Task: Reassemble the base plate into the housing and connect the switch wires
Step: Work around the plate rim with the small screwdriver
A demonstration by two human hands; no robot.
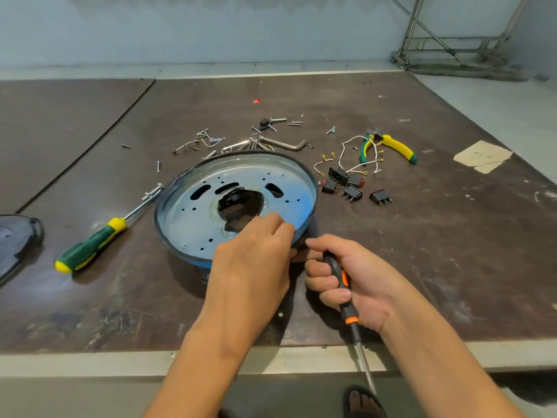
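Note:
A round metal base plate [193,218] with slots and small holes lies inside the dark ring of the housing [310,179] in the middle of the table. My left hand [256,254] reaches over its near right rim, fingertips bent down onto the plate's edge; what they touch is hidden. Just right of the housing, my right hand [346,279] grips a black and orange screwdriver [346,300], shaft pointing back past the table edge. Black switches [351,193] and white wires [355,158] with brass terminals lie loose to the right of the housing.
A green and yellow screwdriver [90,251] lies left of the housing. Loose screws [208,138] and hex keys [283,143] are scattered behind it, green and yellow pliers [391,146] at the right. A dark cover [18,239] sits at the left edge, cardboard scrap [482,155] far right.

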